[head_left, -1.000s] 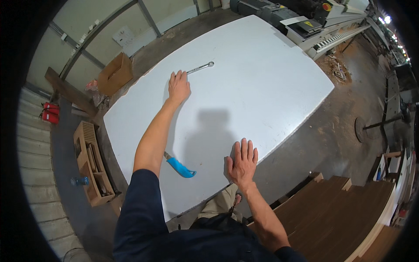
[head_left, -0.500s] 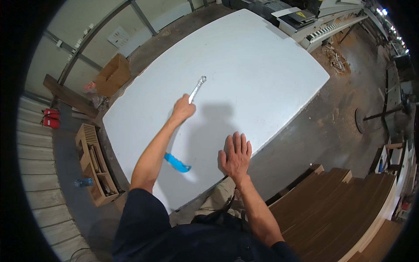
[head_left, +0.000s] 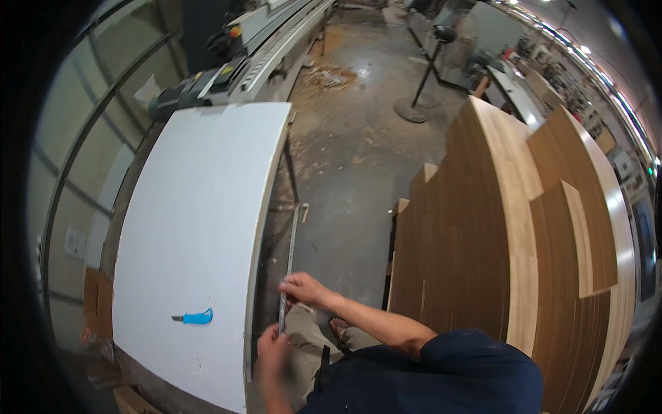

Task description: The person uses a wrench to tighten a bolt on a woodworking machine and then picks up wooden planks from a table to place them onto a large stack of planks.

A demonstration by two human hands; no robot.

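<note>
A silver wrench (head_left: 282,314) is held upright between my hands, off the right edge of the white table (head_left: 193,207). My left hand (head_left: 272,343) is closed around its near end, and the forearm behind it is blurred. At the far end my right hand (head_left: 307,288) grips the wrench with fingers curled, hiding that tip. On the white tabletop, left of both hands, lies a blue-handled utility knife (head_left: 198,317) with its blade pointing left.
Stacked brown wood panels (head_left: 448,255) with pale edges stand to my right. Ahead is a machine with a long rail (head_left: 283,45). A round-based stand (head_left: 412,110) rises from the floor beyond, near a pile of wood scraps (head_left: 329,77). A cardboard box (head_left: 98,303) sits at the left.
My view has swung right. The wrench has left its place over the tabletop and is now beside the table edge. My right hand has come off the tabletop and taken hold of it too.
</note>
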